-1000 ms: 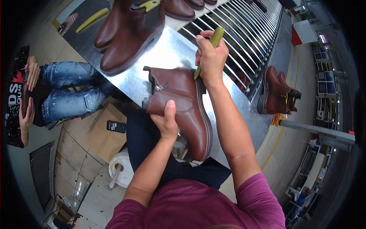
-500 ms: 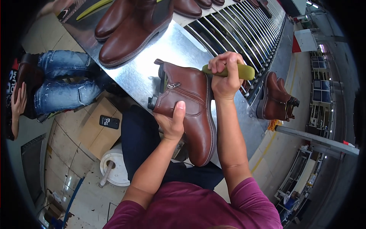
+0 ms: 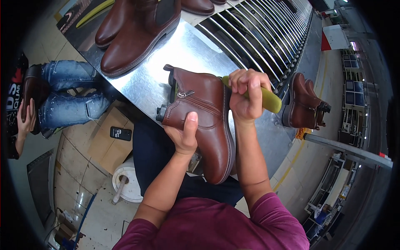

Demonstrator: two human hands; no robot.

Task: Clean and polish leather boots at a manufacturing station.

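So the tabletop [image 3: 200, 52] here is bare, shiny metal, with a big patch of glare across the middle, and it runs off at a slant into a bed of thin silver metal rollers [image 3: 266, 31]. The brown leather ankle boot with a side zip [image 3: 210, 112] is held up at the tabletop's near edge, toe pointing back at the wearer; can't tell if any of it actually rests on the metal. The left hand [image 3: 184, 135] has it clamped, thumb on the shaft, other fingers mostly hidden underneath. Fingers of the right hand [image 3: 248, 93] are wrapped tight round a yellow-green, smooth, elongated tool [image 3: 271, 101], its far end right by the boot's heel edge.

Top left of the tabletop there's a pair of larger brown leather boots [image 3: 137, 41] with a curved yellow-green strip [image 3: 93, 13] behind them. Another brown pair [image 3: 303, 104] stands over by the right edge.

Room-wise: pale tiled floor [image 3: 71, 160], a flattish brown cardboard box [image 3: 106, 148] with a black phone [image 3: 121, 133] on top, a white round roll [image 3: 130, 179] next to that. A person in ripped blue jeans [image 3: 73, 110] sits off left, and metal racks [image 3: 354, 89] line the far right.
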